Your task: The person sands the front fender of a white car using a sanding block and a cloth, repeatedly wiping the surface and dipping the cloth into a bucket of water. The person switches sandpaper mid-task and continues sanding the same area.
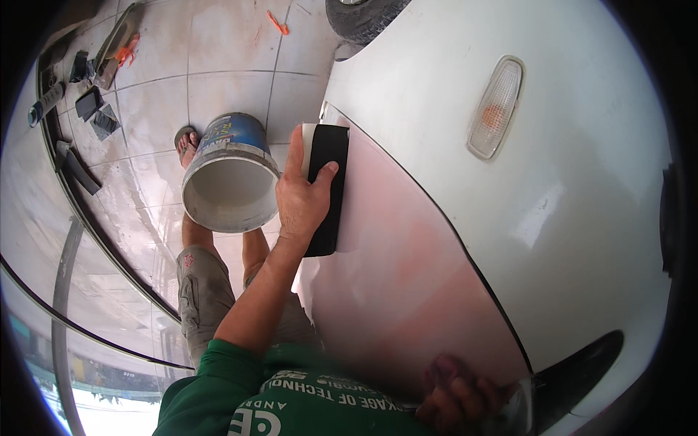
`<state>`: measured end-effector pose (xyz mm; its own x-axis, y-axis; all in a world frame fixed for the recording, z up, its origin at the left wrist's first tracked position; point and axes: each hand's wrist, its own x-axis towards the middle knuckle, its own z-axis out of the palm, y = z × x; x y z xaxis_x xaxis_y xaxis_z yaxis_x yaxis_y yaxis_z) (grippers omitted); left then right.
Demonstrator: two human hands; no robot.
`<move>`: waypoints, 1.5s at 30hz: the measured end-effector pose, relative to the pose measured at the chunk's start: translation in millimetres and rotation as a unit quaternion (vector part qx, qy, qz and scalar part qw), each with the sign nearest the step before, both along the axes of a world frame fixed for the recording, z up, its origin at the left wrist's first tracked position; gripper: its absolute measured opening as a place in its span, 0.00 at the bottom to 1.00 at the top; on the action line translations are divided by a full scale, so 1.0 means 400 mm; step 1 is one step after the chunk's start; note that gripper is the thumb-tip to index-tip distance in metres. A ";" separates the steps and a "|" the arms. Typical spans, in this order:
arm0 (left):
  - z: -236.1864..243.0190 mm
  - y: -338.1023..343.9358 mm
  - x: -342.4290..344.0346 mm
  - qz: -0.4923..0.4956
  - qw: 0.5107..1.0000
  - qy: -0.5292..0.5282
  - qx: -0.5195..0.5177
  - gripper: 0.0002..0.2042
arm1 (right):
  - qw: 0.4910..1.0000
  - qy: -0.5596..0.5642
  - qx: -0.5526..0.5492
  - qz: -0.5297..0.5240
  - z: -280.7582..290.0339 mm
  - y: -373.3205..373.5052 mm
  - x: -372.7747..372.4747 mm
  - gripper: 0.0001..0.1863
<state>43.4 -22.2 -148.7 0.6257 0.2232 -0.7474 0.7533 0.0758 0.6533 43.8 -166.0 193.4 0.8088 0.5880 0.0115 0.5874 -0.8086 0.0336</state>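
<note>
My left hand [302,207] is closed around a long sanding block [329,211], black with a pale layer along one side. The thumb lies on the black face, while the fingers go round the pale side. The block is beside a car panel [392,240] coated in patchy pink and whitish primer; whether it touches the panel I cannot tell. Low on the right, my right hand [462,403] is curled in shadow near the panel's lower end. A dark pinkish item [445,369] shows at its fingers, too dim to name.
A blue-and-white bucket [231,192] stands left of the block, near my legs and sandaled foot [187,142]. The white car body [582,203] with a side lamp [496,107] fills the right. Dark sandpaper pieces [89,103] and orange scraps [278,23] lie on the tiles.
</note>
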 end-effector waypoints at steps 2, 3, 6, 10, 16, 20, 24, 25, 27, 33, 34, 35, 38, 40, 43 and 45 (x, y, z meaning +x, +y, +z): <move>0.169 0.011 0.011 -0.008 0.997 -0.063 -0.037 0.41 | 1.000 0.004 -0.010 -0.009 0.005 0.002 -0.001 0.13; 0.227 0.008 -0.005 -0.023 0.990 -0.137 -0.014 0.41 | 1.000 0.007 -0.012 -0.008 0.008 0.005 0.003 0.13; 0.327 0.020 -0.014 -0.040 0.977 -0.205 -0.044 0.40 | 1.000 0.014 -0.019 -0.011 0.017 0.007 0.007 0.13; 0.181 0.004 0.008 -0.026 0.989 -0.148 0.011 0.40 | 0.999 -0.006 -0.029 -0.014 0.009 0.020 0.015 0.14; -0.073 0.020 0.021 -0.032 0.997 -0.034 0.054 0.41 | 0.979 -0.009 0.009 0.204 -0.023 -0.041 0.057 0.17; 0.191 0.010 0.015 -0.014 0.993 -0.114 -0.016 0.41 | 0.989 -0.016 0.010 0.144 -0.015 -0.041 0.027 0.17; 0.200 0.022 0.013 -0.033 0.986 -0.165 0.004 0.41 | 0.993 -0.005 0.008 0.114 -0.007 -0.033 0.021 0.17; 0.181 0.023 0.014 -0.024 0.989 -0.143 -0.006 0.41 | 0.994 -0.001 0.006 0.111 -0.003 -0.035 0.022 0.17; 0.070 0.014 0.008 0.022 0.997 -0.057 -0.056 0.41 | 0.994 0.002 0.004 0.113 -0.006 -0.031 0.020 0.17; -0.174 0.030 0.029 -0.106 0.990 0.086 0.038 0.41 | 0.993 0.010 0.012 0.115 -0.017 -0.035 0.023 0.17; -0.176 0.020 0.001 -0.096 0.993 0.044 0.056 0.41 | 0.993 0.012 0.013 0.117 -0.018 -0.034 0.022 0.17; -0.175 0.013 -0.010 -0.088 0.993 -0.003 0.075 0.41 | 0.993 0.010 0.013 0.117 -0.021 -0.037 0.022 0.17; -0.002 0.009 -0.009 -0.037 0.995 -0.090 0.014 0.42 | 0.994 0.007 0.006 0.105 -0.016 -0.040 0.010 0.17; 0.025 0.010 -0.010 -0.033 0.992 -0.124 0.007 0.41 | 0.995 0.009 0.005 0.099 -0.014 -0.038 0.012 0.17; -0.084 0.016 -0.001 -0.060 0.997 -0.026 0.032 0.41 | 0.994 0.002 0.013 0.106 -0.023 -0.033 0.021 0.17; -0.175 0.021 -0.003 -0.107 0.991 0.025 0.076 0.42 | 0.993 0.001 0.024 0.113 -0.029 -0.034 0.028 0.17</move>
<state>42.3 -13.8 -218.9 0.6342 0.2013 -0.7465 0.7730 -0.1853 0.6068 55.0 -179.6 181.9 0.6558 0.7537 0.0426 0.7545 -0.6563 -0.0025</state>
